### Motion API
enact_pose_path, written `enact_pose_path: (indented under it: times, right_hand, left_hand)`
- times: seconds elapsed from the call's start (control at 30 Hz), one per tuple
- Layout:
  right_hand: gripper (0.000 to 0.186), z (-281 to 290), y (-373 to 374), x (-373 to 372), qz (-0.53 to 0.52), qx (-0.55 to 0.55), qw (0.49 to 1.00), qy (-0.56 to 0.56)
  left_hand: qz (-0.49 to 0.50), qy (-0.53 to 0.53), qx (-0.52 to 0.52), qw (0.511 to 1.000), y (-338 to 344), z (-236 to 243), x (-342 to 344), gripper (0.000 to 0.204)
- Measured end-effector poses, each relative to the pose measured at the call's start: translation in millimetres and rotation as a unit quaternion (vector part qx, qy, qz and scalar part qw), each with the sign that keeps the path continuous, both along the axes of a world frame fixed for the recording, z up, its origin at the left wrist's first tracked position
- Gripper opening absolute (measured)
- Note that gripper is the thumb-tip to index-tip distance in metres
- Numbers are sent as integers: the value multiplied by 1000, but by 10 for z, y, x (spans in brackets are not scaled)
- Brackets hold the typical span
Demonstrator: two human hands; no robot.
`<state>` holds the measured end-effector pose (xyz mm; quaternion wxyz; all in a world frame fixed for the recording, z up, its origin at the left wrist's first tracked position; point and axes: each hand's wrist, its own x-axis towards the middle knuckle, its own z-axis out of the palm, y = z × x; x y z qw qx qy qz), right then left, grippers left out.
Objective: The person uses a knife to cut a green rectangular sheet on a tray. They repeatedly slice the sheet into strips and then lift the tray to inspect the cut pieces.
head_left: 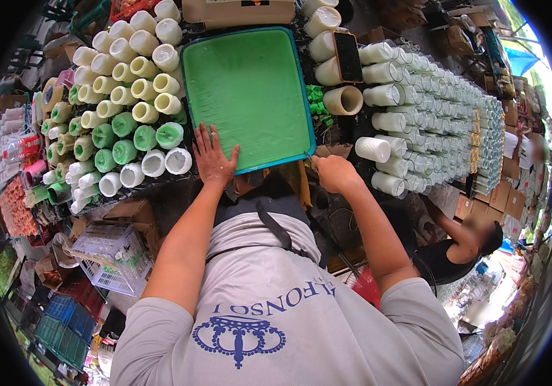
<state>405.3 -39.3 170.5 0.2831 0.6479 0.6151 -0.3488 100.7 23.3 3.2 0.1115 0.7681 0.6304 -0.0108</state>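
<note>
A shallow tray [312,122] with a blue-green rim lies in front of me, filled with a smooth green waxy sheet [247,96]. My left hand [215,157] rests with fingers spread over the tray's near left corner, the fingertips along its left edge. At the near right corner my right hand [335,172] is closed round a thin tool, whose tip touches the tray's rim. Most of this tool is hidden in the fist, so its kind cannot be made out.
Rows of cream, green and white hollow wax cylinders [121,96] stand left of the tray. To the right are a phone [347,56], green scraps [318,103] and many white candles in glasses [417,109]. A plastic crate [112,257] stands lower left; another person [459,248] is at right.
</note>
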Motion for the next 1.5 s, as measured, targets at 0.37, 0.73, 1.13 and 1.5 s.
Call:
enact_pose_path:
  times: [0.37, 0.73, 1.13, 1.5]
  right_hand:
    - [60, 254, 295, 102, -121, 212, 965, 100]
    - [62, -874, 975, 160, -130, 367, 920, 45]
    - [64, -1081, 1011, 138, -128, 325, 937, 32]
    - [64, -1052, 1012, 122, -136, 319, 937, 32]
  left_hand:
    - [1, -16, -5, 1000, -31, -33, -27, 99]
    - [-6, -8, -1, 1000, -3, -16, -17, 99]
    - [-5, -16, 0, 1000, -8, -40, -13, 100]
    - [-3, -4, -5, 1000, 4, -24, -3, 100]
